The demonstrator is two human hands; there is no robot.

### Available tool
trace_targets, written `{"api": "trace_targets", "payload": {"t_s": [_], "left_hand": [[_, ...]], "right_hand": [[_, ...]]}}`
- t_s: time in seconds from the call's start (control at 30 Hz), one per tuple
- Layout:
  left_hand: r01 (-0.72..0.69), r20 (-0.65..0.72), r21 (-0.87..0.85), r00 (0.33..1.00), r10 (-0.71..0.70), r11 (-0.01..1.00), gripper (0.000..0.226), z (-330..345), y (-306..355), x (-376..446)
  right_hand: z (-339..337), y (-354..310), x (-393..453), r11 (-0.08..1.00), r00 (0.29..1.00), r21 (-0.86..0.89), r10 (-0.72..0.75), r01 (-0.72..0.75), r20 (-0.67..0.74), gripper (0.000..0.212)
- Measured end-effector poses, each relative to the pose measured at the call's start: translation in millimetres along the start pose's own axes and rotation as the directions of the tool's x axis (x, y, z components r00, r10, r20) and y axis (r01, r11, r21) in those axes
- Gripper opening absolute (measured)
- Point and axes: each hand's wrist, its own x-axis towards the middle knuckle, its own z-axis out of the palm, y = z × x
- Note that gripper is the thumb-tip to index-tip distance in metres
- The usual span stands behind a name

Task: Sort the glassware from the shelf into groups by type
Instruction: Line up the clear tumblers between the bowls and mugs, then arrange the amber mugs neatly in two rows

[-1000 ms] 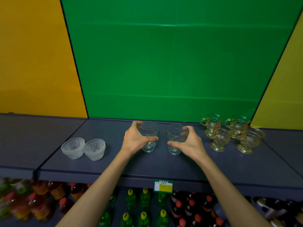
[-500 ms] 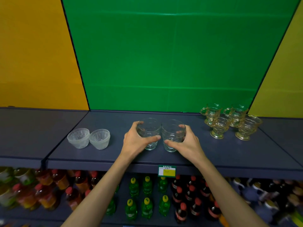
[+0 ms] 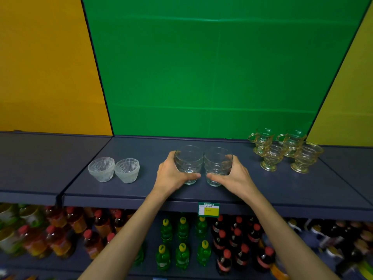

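Two clear tumblers stand side by side, touching, at the middle of the dark shelf [image 3: 232, 197]. My left hand [image 3: 171, 175] wraps the left tumbler [image 3: 188, 161]. My right hand [image 3: 234, 175] wraps the right tumbler [image 3: 217, 163]. Two ribbed clear glass bowls [image 3: 114, 169] sit together at the left of the shelf. Several amber handled glass cups [image 3: 284, 151] are grouped at the right rear.
A green back panel rises behind the shelf, with yellow panels on both sides. A price tag [image 3: 208, 209] hangs on the shelf's front edge. Rows of drink bottles [image 3: 182, 249] fill the shelf below. A separate shelf section [image 3: 30, 158] adjoins at the left.
Both hands have pushed the two tumblers together; the gap between them has closed and they now touch. The camera view has tilted slightly.
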Motion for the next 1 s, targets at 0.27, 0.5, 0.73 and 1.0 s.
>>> {"api": "trace_targets", "payload": {"t_s": [0.27, 0.5, 0.73, 1.0], "left_hand": [[-0.231, -0.058, 0.336, 0.963, 0.265, 0.913, 0.088, -24, 24, -6], [-0.417, 0.05, 0.575, 0.877, 0.478, 0.704, 0.067, -29, 55, 7], [-0.528, 0.157, 0.578, 0.821, 0.549, 0.622, 0.063, 5, 97, 4], [-0.594, 0.246, 0.559, 0.785, 0.569, 0.579, 0.063, 71, 141, -16]], "right_hand": [[-15, -14, -1, 0.972, 0.994, -0.218, -0.098, 0.087, -0.04, 0.11], [-44, -32, -4, 0.821, 0.943, -0.519, -0.323, 0.238, -0.079, 0.067], [-91, -16, -19, 0.751, 0.943, -0.641, -0.307, 0.159, -0.126, 0.055], [-151, 34, -36, 0.762, 0.954, -0.646, -0.224, 0.045, -0.197, 0.048]]}}
